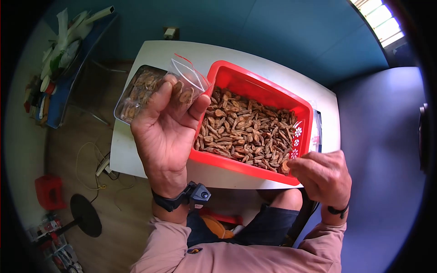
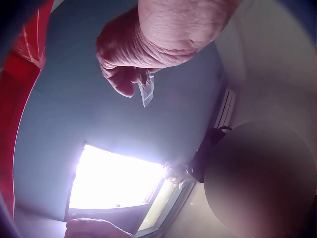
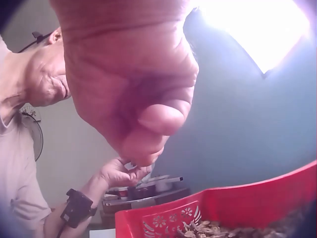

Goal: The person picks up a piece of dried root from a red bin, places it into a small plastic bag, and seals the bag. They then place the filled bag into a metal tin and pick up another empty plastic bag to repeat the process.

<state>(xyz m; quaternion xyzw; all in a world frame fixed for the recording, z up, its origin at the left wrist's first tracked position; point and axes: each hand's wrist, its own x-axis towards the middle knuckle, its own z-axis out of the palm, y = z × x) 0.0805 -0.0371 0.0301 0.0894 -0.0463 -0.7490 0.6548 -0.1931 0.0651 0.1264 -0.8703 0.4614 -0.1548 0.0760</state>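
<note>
My left hand (image 1: 166, 132) is raised over the left side of the red basket (image 1: 246, 172), palm up. It grips a small clear zip bag (image 1: 193, 84) with its mouth gaping; a few dried brown slices sit inside. In the left wrist view, part of the zip bag (image 2: 146, 93) hangs past the fingers. At the basket's front right corner, my right hand (image 1: 324, 175) has its fingers curled, pinching a round dried slice (image 1: 285, 167) with an orange-brown face. Many dried brown slices (image 1: 246, 129) fill the basket's bottom.
A tray (image 1: 119, 102) of filled clear bags lies left of the basket on the white table (image 1: 129, 148). Behind the table runs a blue-green wall (image 1: 282, 45). Cables and a red stool-like object (image 1: 50, 192) are on the floor at left.
</note>
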